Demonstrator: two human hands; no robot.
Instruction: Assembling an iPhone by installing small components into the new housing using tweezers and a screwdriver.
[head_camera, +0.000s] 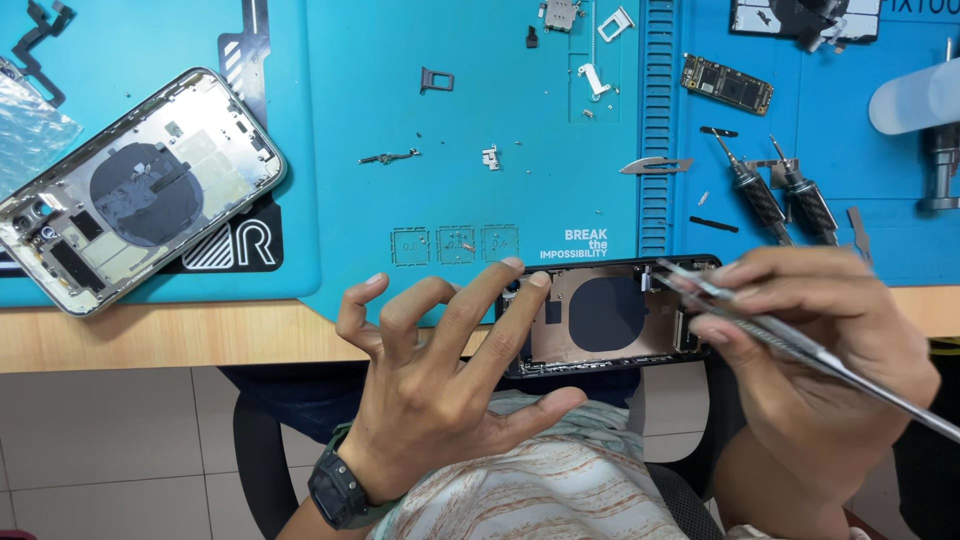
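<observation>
My left hand (440, 380) is spread, and its index and middle fingertips press the left end of a dark opened phone housing (600, 318) that overhangs the table's front edge. The housing shows a copper-coloured inner plate with a dark round coil. My right hand (810, 345) holds metal tweezers (760, 325); their tips touch the housing's upper right corner. A black watch sits on my left wrist.
A second opened phone frame (135, 190) lies at the left on a blue work mat (460, 130). On the mat lie small screws and brackets, a SIM tray (436, 80), a circuit board (727, 84), a scalpel blade (655, 165) and two screwdrivers (775, 195). The wooden table edge (150, 335) runs in front.
</observation>
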